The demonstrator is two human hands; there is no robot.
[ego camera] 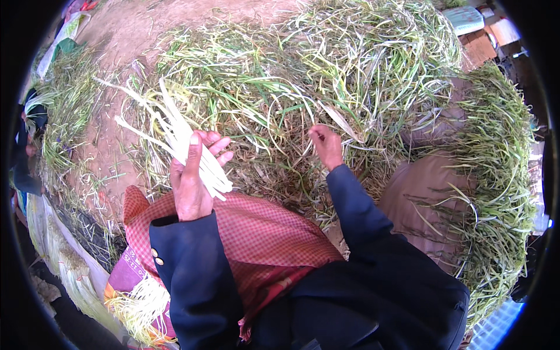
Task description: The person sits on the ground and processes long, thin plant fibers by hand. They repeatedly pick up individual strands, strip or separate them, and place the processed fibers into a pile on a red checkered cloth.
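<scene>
My left hand [190,188] holds a bundle of long pale stalks [177,131], with the thumb across them and the fingers loosely spread behind. The white ends point down toward my lap, and thin, ragged tops stick out at the upper left. My right hand [328,146] is apart from the bundle, above a heap of loose green and withered leaves [271,127]. Its fingers are curled, and a thin leaf reaches the fingertips; whether it is gripped cannot be told. A red checked cloth [271,232] covers my lap.
More pale stalks [142,306] lie on a purple printed bag [127,271] at lower left. A long green heap [498,197] runs along the right, beside a brown sheet or cloth [428,183]. Bare ground [100,140] shows at left. Another person's dark sleeve [26,173] is at the left edge.
</scene>
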